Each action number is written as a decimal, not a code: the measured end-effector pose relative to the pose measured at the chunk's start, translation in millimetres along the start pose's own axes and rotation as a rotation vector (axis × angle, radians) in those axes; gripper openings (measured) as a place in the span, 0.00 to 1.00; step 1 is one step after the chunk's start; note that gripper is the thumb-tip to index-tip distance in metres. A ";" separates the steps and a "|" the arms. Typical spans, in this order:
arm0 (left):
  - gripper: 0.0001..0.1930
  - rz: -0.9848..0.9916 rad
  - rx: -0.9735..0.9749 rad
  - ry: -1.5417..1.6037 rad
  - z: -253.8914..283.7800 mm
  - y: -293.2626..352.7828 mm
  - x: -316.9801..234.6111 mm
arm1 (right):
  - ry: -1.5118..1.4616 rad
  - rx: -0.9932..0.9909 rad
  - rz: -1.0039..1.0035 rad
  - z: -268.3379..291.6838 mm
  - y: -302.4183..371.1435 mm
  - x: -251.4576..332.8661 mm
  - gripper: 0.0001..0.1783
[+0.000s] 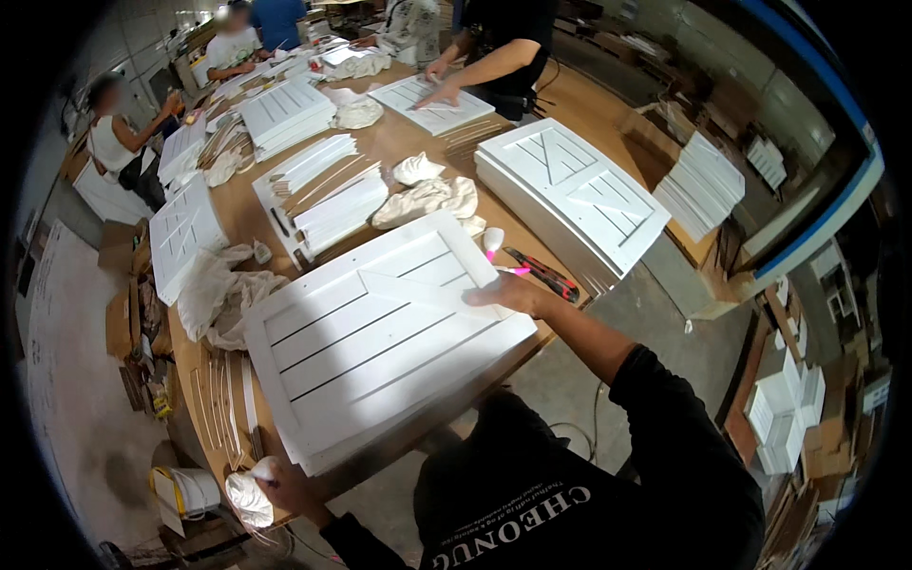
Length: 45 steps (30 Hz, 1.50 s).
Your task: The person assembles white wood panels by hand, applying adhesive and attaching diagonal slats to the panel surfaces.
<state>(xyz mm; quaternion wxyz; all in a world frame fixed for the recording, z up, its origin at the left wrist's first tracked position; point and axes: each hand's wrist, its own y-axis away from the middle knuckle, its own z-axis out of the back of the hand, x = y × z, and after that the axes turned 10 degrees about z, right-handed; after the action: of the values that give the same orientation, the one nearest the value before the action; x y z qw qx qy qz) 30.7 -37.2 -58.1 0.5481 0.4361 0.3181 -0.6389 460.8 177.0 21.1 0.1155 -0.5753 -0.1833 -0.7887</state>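
Note:
A white slatted panel with a diagonal brace tops a stack at the table's near edge. My right hand lies on its right end, fingers reaching left over the surface. Just beyond that hand are a white bottle with a pink tip and a red and black utility knife. Down at the near left corner, my left hand is closed on a bunched white cloth; its fingers are partly hidden.
More white panels are stacked at the right. Thin wooden strips, rags and white slats lie on the brown table. Across it, a co-worker's hands rest on another panel. A bucket stands at lower left.

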 end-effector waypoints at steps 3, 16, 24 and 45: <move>0.18 -0.124 0.230 0.544 18.3 34.1 -39.5 | 0.051 0.022 0.003 -3.8 5.0 20.2 0.37; 0.12 -1.191 0.996 -0.459 -80.5 193.5 -176.0 | -0.042 -0.082 0.068 -5.9 3.6 -2.9 0.56; 0.12 -1.408 0.931 -0.681 -104.6 213.9 -187.2 | -0.009 -0.126 0.033 -5.0 -1.0 -11.2 0.54; 0.10 -1.564 0.926 -0.749 -106.6 205.8 -195.5 | -0.178 -0.044 0.112 -9.7 -3.1 -5.2 0.48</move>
<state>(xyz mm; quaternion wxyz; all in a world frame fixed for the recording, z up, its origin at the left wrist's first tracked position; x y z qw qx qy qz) 257.9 99.3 89.3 -0.1892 0.0435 0.0410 -0.9801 452.8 175.6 13.1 0.1301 -0.6547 -0.1430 -0.7308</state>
